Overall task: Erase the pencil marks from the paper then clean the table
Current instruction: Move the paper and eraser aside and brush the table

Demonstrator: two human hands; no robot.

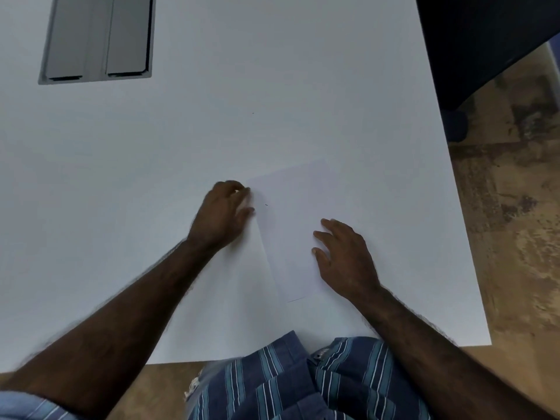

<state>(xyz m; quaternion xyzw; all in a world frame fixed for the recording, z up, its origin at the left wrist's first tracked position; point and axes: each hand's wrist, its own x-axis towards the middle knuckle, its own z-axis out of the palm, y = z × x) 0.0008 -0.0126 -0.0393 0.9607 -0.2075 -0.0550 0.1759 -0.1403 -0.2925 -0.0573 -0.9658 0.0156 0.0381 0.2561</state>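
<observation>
**Colours and patterns, head view**

We record the table point(272, 86) as plain white with a faint blue-grey cast, unpatterned. The paper point(291, 231) reads the same white, barely separable from the tabletop; we note one tiny dark mark point(266, 204) on it near its left edge. The recessed panel point(97, 40) at the far left is matte grey with darker slots along its lower end. The shirt point(303, 383) is blue with lighter teal bands and thin white stripes. The floor point(515, 207) shows mottled tan and brown patches. The object point(485, 40) at top right is very dark navy, nearly black.
</observation>
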